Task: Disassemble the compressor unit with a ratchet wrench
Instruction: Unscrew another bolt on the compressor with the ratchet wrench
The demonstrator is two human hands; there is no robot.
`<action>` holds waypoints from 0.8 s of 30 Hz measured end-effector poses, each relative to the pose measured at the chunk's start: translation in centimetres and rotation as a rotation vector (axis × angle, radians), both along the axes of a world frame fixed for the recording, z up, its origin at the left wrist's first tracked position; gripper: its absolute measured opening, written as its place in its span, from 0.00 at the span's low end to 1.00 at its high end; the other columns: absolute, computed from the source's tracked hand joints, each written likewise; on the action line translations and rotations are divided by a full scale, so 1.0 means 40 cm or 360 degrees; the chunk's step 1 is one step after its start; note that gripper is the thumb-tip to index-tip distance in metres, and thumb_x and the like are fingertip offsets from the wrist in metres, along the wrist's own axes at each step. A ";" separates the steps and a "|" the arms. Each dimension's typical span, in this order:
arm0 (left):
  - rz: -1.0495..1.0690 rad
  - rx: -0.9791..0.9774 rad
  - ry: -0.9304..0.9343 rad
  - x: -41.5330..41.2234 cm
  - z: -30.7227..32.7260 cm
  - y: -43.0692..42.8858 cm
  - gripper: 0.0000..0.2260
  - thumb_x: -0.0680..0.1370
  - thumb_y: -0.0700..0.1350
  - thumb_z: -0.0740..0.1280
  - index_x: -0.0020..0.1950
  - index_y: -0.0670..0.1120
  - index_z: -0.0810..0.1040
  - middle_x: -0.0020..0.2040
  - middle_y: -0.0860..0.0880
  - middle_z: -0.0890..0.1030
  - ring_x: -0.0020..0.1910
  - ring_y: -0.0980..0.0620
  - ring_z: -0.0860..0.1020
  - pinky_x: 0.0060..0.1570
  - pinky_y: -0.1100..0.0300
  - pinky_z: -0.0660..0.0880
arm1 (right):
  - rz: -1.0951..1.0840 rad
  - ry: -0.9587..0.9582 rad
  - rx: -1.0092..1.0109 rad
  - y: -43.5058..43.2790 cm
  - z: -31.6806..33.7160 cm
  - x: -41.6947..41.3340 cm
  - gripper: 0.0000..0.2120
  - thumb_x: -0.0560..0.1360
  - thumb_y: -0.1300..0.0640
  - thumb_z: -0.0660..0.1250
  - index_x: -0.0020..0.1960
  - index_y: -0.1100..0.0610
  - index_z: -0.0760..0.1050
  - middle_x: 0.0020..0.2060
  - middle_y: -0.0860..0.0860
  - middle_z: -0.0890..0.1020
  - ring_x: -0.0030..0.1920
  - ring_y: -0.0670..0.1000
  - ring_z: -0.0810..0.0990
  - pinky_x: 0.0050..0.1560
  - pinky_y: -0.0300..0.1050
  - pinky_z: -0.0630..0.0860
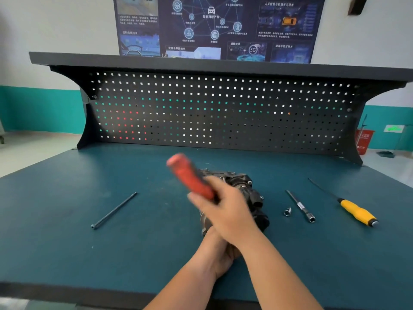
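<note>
Two forearms reach in over the near edge of the bench [67, 253] and meet at its middle. Lowest is the left hand [220, 256], pressed against the near end of the compressor unit [253, 198], most likely to brace it against the turning force. Its fingers are hidden under the other wrist, so I cannot tell whether they grip the casing or only push on it.

Above it, the right hand [225, 211] is wrapped round the red handle of the ratchet wrench [190, 175]. The handle slants up and to the left, blurred as if mid-swing, and the wrench head is out of sight behind the hand, presumably seated on a fastener at this end of the dark, grimy casing.

A long bolt [114, 210] lies well apart on the left, probably one already drawn out and parked away from the work. On the right, a small socket [287, 211] sits just beside an extension bar [300, 206], with a yellow-handled screwdriver [355, 212] farther out — all on the wrench-hand side, within easy reach for a swap. Behind stands a perforated back panel [223, 108], with no tools hung on it.
</note>
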State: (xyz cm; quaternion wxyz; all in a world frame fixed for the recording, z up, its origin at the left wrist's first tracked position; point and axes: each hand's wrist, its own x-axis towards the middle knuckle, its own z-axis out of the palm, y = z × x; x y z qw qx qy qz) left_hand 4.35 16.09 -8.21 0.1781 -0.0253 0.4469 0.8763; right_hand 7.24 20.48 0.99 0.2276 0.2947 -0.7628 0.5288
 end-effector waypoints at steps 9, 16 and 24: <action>-0.0054 -0.0043 -0.0022 0.027 0.041 -0.002 0.11 0.75 0.51 0.66 0.39 0.46 0.81 0.38 0.47 0.83 0.29 0.54 0.79 0.23 0.64 0.74 | -0.0384 -0.0569 -0.2352 0.114 -0.036 0.005 0.14 0.80 0.43 0.53 0.42 0.49 0.69 0.21 0.43 0.62 0.21 0.44 0.59 0.25 0.37 0.59; -0.0125 -0.0052 0.0041 0.038 0.046 -0.002 0.12 0.80 0.40 0.58 0.40 0.42 0.78 0.35 0.46 0.78 0.32 0.51 0.79 0.33 0.57 0.77 | -0.0075 -0.0209 0.0194 0.005 0.014 -0.021 0.10 0.70 0.43 0.68 0.41 0.48 0.73 0.27 0.40 0.73 0.28 0.40 0.69 0.30 0.34 0.65; -0.0100 -0.0005 0.0210 0.037 0.043 -0.004 0.06 0.75 0.36 0.64 0.40 0.41 0.79 0.34 0.44 0.78 0.33 0.50 0.78 0.34 0.57 0.76 | -0.0143 0.0047 -0.0353 0.015 -0.020 0.013 0.07 0.69 0.42 0.65 0.42 0.44 0.76 0.29 0.42 0.76 0.31 0.40 0.71 0.33 0.37 0.68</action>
